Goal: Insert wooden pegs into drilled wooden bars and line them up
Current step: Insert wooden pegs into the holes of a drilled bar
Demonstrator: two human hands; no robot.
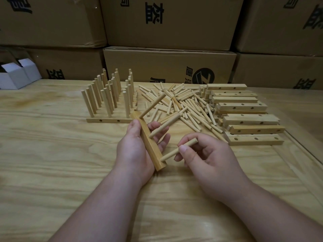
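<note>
Hands: left hand point(134, 151) grips a three-pegged bar point(148, 145); right hand point(206, 158) pinches its nearest peg point(178, 150).

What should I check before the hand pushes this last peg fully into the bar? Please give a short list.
1. Left hand grips the long drilled wooden bar: ok.
2. Right hand pinches the short round wooden peg: ok.
3. Peg tip meets the bar's near end hole: ok.
4. Peg fully seated: cannot tell.
5. Two other pegs stand in the bar: ok.
6. Space beside the finished row of pegged bars: ok.
</note>
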